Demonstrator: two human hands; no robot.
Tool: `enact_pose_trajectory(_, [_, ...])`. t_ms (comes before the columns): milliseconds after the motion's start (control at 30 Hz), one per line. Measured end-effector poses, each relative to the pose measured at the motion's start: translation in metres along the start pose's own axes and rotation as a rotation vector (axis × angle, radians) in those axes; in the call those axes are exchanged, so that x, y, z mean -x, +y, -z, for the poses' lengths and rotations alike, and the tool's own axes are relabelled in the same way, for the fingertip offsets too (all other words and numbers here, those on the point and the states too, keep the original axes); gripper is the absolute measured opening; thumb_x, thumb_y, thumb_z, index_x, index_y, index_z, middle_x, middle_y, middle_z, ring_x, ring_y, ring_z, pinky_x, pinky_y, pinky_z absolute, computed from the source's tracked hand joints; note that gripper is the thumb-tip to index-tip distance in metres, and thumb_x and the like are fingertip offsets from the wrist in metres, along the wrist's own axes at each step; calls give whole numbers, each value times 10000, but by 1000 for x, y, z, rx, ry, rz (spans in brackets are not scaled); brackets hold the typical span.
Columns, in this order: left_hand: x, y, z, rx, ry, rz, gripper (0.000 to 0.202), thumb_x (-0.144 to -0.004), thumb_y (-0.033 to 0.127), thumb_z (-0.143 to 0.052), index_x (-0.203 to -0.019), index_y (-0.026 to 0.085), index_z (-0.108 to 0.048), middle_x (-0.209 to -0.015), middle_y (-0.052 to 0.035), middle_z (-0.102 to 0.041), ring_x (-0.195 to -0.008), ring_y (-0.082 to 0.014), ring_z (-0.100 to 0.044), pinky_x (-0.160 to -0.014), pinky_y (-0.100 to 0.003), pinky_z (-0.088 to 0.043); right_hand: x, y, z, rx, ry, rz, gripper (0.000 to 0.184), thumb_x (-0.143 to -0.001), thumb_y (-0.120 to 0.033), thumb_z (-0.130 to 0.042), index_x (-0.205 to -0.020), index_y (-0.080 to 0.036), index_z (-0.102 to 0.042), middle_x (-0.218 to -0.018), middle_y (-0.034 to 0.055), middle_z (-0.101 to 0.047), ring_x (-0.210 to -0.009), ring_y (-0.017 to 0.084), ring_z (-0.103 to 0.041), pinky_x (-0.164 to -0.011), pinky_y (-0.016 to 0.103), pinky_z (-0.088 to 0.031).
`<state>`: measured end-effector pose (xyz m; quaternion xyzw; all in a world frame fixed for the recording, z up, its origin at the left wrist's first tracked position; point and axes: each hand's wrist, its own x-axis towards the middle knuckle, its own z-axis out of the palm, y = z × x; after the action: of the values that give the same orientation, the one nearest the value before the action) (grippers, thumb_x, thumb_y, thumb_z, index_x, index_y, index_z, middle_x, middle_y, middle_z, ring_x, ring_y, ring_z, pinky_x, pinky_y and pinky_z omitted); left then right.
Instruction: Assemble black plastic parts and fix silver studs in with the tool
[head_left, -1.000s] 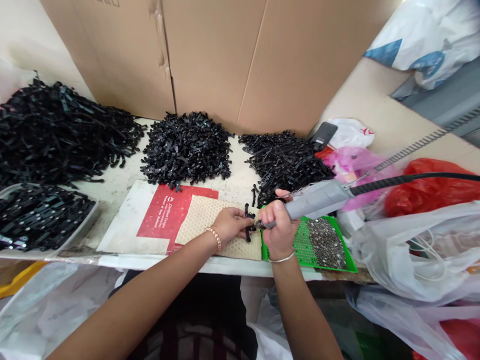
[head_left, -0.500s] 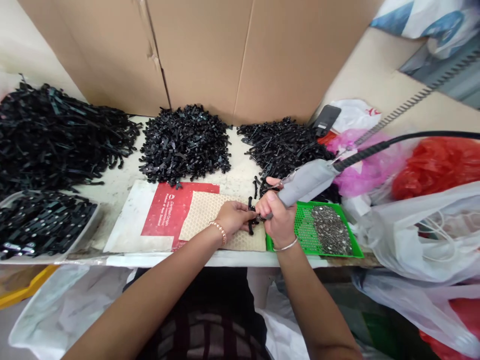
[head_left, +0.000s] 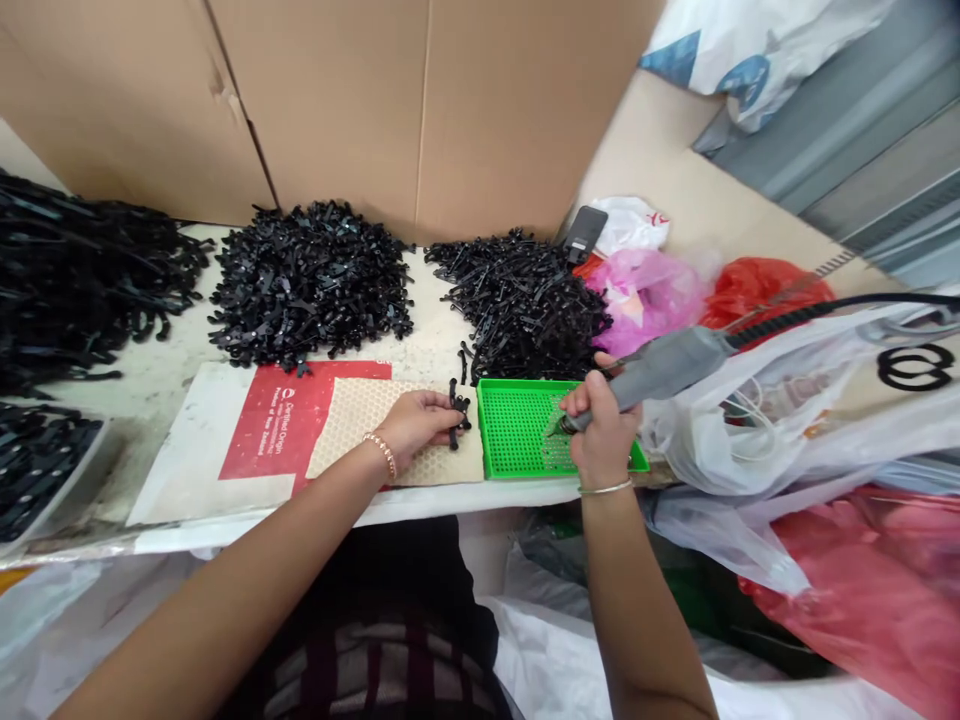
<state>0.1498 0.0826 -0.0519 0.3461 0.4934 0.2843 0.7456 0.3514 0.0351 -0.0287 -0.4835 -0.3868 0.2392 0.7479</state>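
Both hands are busy on the table; the left hand [head_left: 416,425] pinches a small black part [head_left: 455,412] and holds it down on the bumpy tan mat [head_left: 352,425]; the right hand [head_left: 600,440] is wrapped tight around a grey power tool [head_left: 660,368]. Half a second ago the tool's tip sat right at the black part, next to the left fingers; now the right hand is over to the right, and the tip points down into the green tray [head_left: 517,430]; so I think the work on that spot is done, and the tool is getting a new tiny piece from the tray. Tray and mat touch side by side, both close to the table's front edge [head_left: 420,500]; the way between them is short and open. Black piles [head_left: 307,280] lie farther back, well apart from the hands; plastic bags [head_left: 750,420] crowd in on the right, near the tool's black cord [head_left: 810,315], so there is little room on that side.
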Motion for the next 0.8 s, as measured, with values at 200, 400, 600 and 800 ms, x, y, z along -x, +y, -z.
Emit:
enact_pose_trajectory(200, [1,-2,0,31,-6,-10,146,-689,23,-711,-732,111,-603,-661,-49,-674,-585,-120,-645,-549,-189,-547,4,-6,12,319,-349,102,432,-825,-382,-679,-1176,-215,-489,-884,19,-621,-736,169,-572,-714,315,-474])
enact_pose_trajectory(400, [0,-5,-2,47,22,-10,161,-692,20,-708,-757,119,-598,-676,-44,-677,-596,-125,-651,-557,-197,-543,45,-17,66,1005,-406,309,379,-991,-403,-326,-1091,-227,-647,-1077,81,-579,-1025,253,-518,-926,449,-364])
enact_pose_trajectory(600, [4,-2,-4,9,36,-18,121,-746,11,-653,-764,110,-585,-660,-42,-668,-583,-110,-646,-542,-175,-527,89,-12,64,1437,-362,399,422,-978,-473,-351,-1050,-220,-681,-1112,93,-576,-1072,304,-460,-1040,580,-151])
enact_pose_trajectory(800, [2,-5,-3,23,45,-22,149,-730,10,-674,-783,114,-582,-674,-47,-673,-588,-127,-656,-537,-191,-526,88,-1,46,1375,-409,380,377,-979,-455,-370,-1037,-228,-667,-1119,77,-586,-1073,279,-467,-1057,556,-121])
